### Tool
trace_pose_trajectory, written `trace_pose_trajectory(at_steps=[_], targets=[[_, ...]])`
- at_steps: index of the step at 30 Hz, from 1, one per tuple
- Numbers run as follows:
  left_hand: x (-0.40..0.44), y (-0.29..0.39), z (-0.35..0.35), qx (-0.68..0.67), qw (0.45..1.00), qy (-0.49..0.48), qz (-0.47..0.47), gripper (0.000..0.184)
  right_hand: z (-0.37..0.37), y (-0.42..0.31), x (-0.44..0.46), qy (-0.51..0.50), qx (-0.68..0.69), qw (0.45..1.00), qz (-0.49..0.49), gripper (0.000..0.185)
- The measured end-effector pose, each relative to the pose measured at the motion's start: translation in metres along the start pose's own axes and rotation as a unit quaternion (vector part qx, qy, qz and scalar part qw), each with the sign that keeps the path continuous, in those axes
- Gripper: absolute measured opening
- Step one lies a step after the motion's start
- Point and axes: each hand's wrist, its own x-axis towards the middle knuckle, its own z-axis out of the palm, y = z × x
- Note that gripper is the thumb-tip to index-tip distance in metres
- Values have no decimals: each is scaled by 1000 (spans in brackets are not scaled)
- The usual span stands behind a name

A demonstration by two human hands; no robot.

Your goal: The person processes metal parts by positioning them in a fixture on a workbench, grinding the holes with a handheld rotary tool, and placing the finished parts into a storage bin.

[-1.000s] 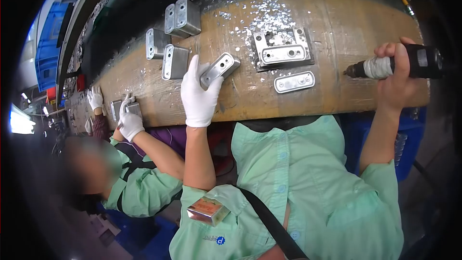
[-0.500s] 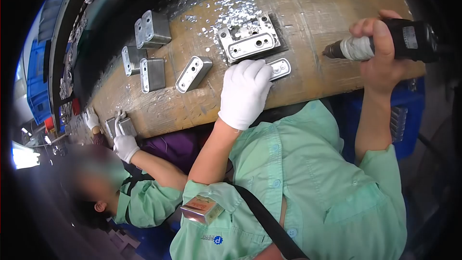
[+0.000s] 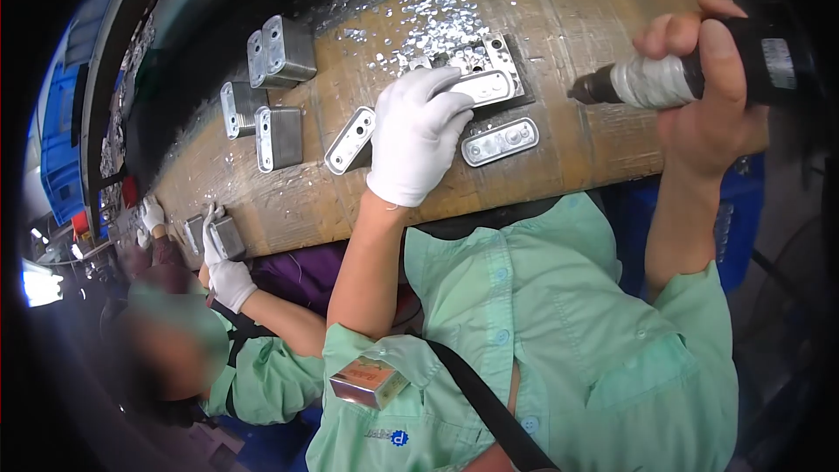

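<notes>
My left hand (image 3: 415,135), in a white glove, has its thumb and fingers closed around the left end of a silver oblong metal part (image 3: 489,87). This part is at the metal fixture (image 3: 500,51); the glove hides its left end and much of the fixture. Just in front lies another oblong metal part (image 3: 500,142), its round marks facing up. My bare right hand (image 3: 699,70) is wrapped round a black power drill (image 3: 743,65) with white wrapping near its nose. The drill's tip points left, apart from the fixture and the parts.
Metal shavings (image 3: 446,22) cover the bench (image 3: 568,13) behind the fixture. Several finned metal blocks (image 3: 280,138) stand to the left, one partly behind my glove. A co-worker's gloved hand (image 3: 232,284) touches another block at lower left. A blue crate (image 3: 743,218) sits below right.
My left hand has moved left and up, from beside the loose part to the part at the fixture. The loose part is now uncovered. My right hand has shifted slightly left with the drill.
</notes>
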Motion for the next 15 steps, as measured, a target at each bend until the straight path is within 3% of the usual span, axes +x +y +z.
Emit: trace_pose_trajectory(at_steps=[6,8,15], targets=[[-2,-2,7,-12,1000,25,2,20,52,-1,9,-65,75,994,36,31],[-3,-3,6,-24,999,25,1,24,90,1,5,-1,29,999,-27,42],[-5,-5,10,-32,999,43,0,24,97,12,4,-17,-18,1000,4,49]])
